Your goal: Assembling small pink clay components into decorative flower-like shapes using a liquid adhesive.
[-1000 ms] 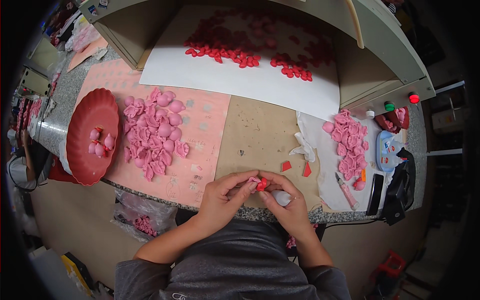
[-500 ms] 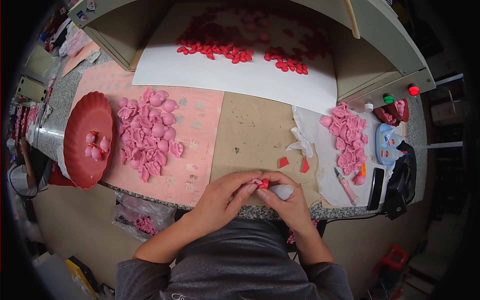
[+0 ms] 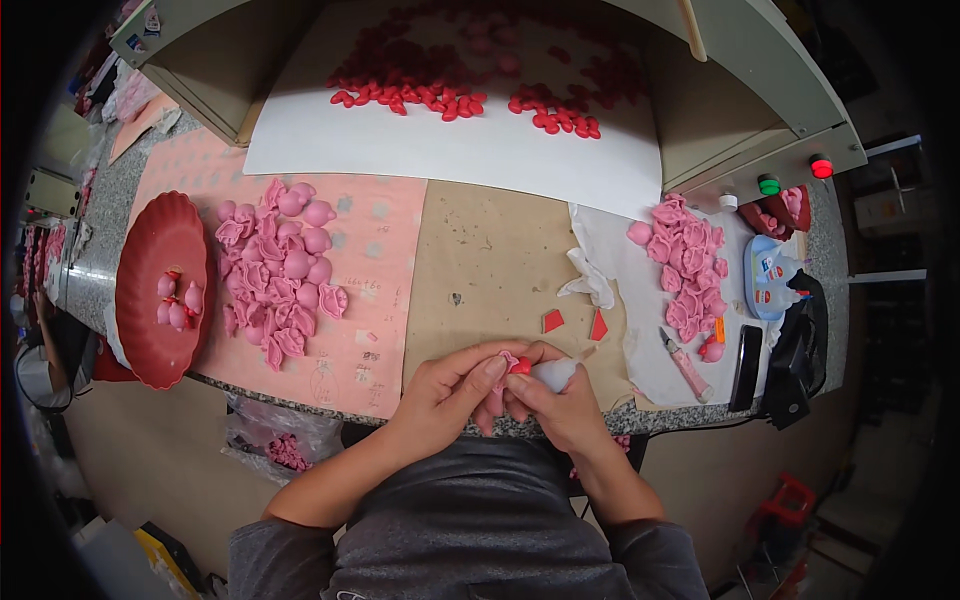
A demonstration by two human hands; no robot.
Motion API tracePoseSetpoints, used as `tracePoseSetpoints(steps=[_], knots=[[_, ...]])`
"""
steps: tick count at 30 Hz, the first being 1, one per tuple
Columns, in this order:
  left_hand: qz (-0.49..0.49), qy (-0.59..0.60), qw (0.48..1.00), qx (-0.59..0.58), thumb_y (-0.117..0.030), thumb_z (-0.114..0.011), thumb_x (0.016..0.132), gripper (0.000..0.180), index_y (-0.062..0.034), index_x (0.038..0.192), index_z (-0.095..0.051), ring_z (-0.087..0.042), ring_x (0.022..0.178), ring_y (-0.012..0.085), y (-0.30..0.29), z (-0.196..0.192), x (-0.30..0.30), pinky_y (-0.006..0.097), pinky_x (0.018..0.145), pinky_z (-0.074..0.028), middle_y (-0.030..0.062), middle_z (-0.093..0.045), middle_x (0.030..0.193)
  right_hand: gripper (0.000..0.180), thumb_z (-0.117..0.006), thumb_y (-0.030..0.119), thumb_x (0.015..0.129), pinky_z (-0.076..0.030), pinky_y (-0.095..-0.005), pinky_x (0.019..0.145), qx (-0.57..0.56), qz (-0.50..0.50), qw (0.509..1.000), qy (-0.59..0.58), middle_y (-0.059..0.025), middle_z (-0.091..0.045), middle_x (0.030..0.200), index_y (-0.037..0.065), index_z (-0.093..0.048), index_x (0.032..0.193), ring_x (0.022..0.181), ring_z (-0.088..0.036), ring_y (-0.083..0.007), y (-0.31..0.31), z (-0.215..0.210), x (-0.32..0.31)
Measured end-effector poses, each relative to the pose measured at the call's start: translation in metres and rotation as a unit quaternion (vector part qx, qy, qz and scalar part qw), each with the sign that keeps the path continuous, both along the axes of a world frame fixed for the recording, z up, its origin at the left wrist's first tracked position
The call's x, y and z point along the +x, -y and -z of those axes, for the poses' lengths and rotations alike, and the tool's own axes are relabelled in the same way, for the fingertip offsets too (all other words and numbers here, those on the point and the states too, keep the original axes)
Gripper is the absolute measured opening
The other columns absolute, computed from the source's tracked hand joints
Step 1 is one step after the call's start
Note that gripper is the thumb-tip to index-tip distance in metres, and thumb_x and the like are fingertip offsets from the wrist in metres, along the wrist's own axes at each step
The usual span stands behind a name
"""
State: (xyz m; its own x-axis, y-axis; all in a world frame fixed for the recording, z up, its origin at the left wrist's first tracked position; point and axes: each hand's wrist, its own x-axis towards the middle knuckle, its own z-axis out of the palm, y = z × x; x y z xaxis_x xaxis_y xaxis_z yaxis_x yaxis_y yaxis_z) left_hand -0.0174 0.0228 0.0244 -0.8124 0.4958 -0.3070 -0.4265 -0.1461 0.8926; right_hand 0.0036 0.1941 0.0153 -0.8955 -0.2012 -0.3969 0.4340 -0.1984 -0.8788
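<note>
Left hand (image 3: pixel 440 395) and right hand (image 3: pixel 568 408) meet, pinching a ruffled pink piece (image 3: pixel 508 359) and smooth red piece (image 3: pixel 521 367); right also grips a rounded bottle (image 3: pixel 558 374). Handwriting (image 3: pixel 322 384) marks a pink sheet (image 3: pixel 388 270).

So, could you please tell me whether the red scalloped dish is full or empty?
Neither; it is partly filled. The red scalloped dish holds a small cluster of pink-and-red pieces, with its inner surface showing around them.

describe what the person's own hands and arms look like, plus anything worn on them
The left hand and right hand are bare, with no gloves, rings or watch visible. The forearms are uncovered too. Short dark grey sleeves end near the elbows, matching the shirt.
</note>
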Motion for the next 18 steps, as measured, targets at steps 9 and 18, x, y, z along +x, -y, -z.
tracePoseSetpoints(steps=[9, 18], knots=[[0.035, -0.033, 0.998, 0.039, -0.021, -0.036, 0.098, 0.034, -0.0011, 0.122, -0.049, -0.057, 0.059, 0.0092, 0.001, -0.001, 0.002, 0.020, 0.052, -0.042, 0.0041, -0.059, 0.078, 0.014, -0.062, 0.010, 0.084, -0.042, -0.0186, 0.053, -0.076, -0.017, 0.997, -0.004, -0.0006, -0.057, 0.076, 0.002, -0.055, 0.094, 0.062, -0.052, -0.0042, -0.002, -0.012, -0.004], [0.044, -0.137, 0.988, -0.064, -0.016, -0.039, 0.097, 0.033, -0.0056, 0.127, -0.047, -0.050, 0.058, 0.0069, 0.007, 0.007, -0.001, 0.021, 0.056, -0.046, 0.0038, -0.055, 0.071, 0.015, -0.061, 0.007, 0.084, -0.038, -0.0190, 0.051, 0.017, -0.101, 0.995, -0.002, -0.0008, -0.054, 0.074, 0.002, -0.055, 0.097, 0.059, -0.049, -0.0055, -0.007, -0.004, -0.014]])
